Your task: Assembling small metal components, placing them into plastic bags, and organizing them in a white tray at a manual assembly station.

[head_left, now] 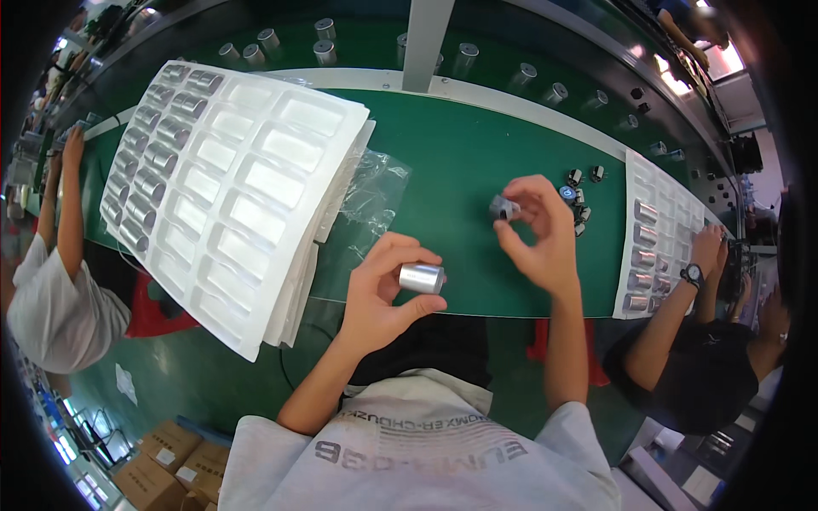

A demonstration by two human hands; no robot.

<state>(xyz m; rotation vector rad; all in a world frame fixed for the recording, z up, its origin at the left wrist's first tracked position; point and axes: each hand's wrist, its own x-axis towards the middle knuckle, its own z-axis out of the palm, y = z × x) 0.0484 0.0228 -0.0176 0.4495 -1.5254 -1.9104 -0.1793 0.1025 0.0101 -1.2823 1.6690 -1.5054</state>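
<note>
My left hand [373,300] is closed around a silver metal cylinder [420,278], with its end facing right. Higher and to the right, my right hand [550,243] pinches a small dark-and-clear part [502,207] between thumb and fingers; its exact kind is too small to make out. Just beyond that hand, a loose cluster of small black-and-silver parts [576,176] lies on the green bench [464,149], with one round blue piece [567,193] among them. To my left, a white moulded tray [290,162] tops a tilted stack; silver cylinders fill its left columns.
A crumpled clear plastic bag [375,189] lies beside the tray stack. Behind a white rail [503,104], several cylinders [324,53] stand on a green strip, with an upright post [426,43] in front. At right, a co-worker's hand [705,249] is at another tray [648,204].
</note>
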